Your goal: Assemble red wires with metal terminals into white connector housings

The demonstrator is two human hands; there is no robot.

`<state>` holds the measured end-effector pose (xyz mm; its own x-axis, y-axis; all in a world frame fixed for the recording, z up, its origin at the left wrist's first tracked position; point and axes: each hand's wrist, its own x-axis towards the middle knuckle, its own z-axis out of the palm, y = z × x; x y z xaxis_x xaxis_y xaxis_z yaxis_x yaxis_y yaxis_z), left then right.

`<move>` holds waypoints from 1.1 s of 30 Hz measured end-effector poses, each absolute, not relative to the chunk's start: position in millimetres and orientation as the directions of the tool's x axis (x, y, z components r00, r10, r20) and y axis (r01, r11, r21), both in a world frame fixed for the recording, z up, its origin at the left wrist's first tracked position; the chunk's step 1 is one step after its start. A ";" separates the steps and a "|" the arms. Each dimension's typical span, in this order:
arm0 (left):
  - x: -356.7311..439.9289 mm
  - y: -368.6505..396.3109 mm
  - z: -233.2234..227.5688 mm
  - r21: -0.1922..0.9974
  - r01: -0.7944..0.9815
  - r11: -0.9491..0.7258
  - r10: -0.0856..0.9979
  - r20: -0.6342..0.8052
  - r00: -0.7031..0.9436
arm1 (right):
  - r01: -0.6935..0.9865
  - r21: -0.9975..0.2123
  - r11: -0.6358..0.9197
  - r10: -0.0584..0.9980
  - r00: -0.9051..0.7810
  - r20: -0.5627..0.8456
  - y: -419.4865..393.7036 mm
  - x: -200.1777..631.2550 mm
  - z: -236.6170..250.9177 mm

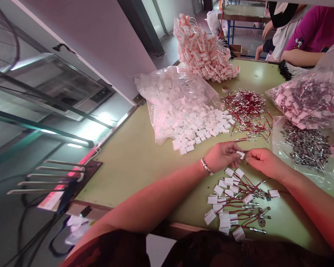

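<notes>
My left hand (pixel 224 155) and my right hand (pixel 261 161) meet above the green table (pixel 133 159). Together they pinch a small white block (pixel 241 154) with a thin wire running from it. Just below the hands lies a loose heap of red wires fitted with white blocks (pixel 233 204). A pile of bare red wires (pixel 247 109) sits beyond the hands. Loose white blocks (pixel 203 128) spill from a clear bag (pixel 175 100) to the left of that pile.
A tall heap of bundled white pieces (pixel 203 50) stands at the back. Clear bags of metal parts (pixel 306 146) and mixed parts (pixel 311 100) lie at the right. Other people (pixel 308 33) sit at the far right. A rack with metal rods (pixel 50 174) is at the table's left end.
</notes>
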<state>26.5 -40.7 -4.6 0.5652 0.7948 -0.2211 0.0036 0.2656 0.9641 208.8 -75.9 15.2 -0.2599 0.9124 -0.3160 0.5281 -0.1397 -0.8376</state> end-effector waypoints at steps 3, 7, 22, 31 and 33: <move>26.2 -42.0 -9.8 0.962 0.024 0.272 0.761 -0.230 0.606 | 0.587 -0.806 -0.079 0.912 -0.283 -0.295 -77.1 207.9 8.9; 24.9 -44.0 -12.4 0.965 0.062 0.256 0.748 -0.238 0.619 | 0.633 -0.774 -0.029 0.920 -0.287 -0.268 -76.6 205.3 4.7; 16.5 19.0 -15.6 0.137 0.838 -0.529 0.846 0.165 0.507 | 0.872 -0.421 0.248 0.961 -0.275 -0.005 -61.8 202.5 18.3; 1.9 5.1 -0.1 0.911 0.381 -0.158 0.976 0.086 0.199 | 0.859 -0.397 0.323 0.944 -0.260 0.205 -55.4 200.7 -3.1; 2.6 -2.4 5.3 0.980 0.152 0.125 0.956 -0.160 0.246 | 0.823 -0.461 0.332 0.938 -0.235 0.255 -58.4 204.9 4.4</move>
